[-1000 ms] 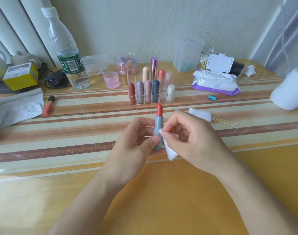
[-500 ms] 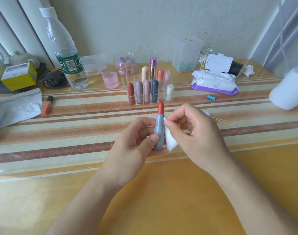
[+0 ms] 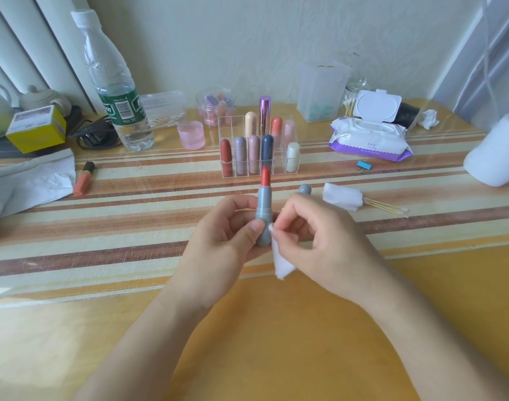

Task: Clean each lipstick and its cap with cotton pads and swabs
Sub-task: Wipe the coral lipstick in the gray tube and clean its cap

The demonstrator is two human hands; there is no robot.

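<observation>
1. The left hand (image 3: 227, 235) is still gripping the lipstick (image 3: 264, 208) upright above the table (image 3: 276, 328). Its thumb is lying across the lower part of the grey tube and its fingers are curling round behind.
2. The red tip is pointing up, much as it was half a second ago.
3. The right hand (image 3: 319, 241) is sliding lower. The cotton pad (image 3: 280, 263) it is pinching between thumb and fingertips is now touching the tube near its base rather than its middle.
4. The grey cap (image 3: 304, 189) is now showing on the table behind the right hand's knuckles.
5. At the far left a yellow box (image 3: 36, 128) is sitting near the wall, and an orange tube (image 3: 84, 178) is lying flat on the striped cloth.
6. A water bottle (image 3: 114, 82) is standing upright, with a pink cup (image 3: 191, 135) to its right.
7. A clear rack (image 3: 279, 127) of capped lipsticks is standing just behind the raised tip.
8. A folded pad (image 3: 342, 196) is lying against some swabs (image 3: 389, 206), right of the cap.
9. A pack of wipes (image 3: 369, 137) is lying open-lidded, with a blue clip (image 3: 364, 165) in front.
10. The right hand's fingers are hiding the upper part of the pinched pad.
</observation>
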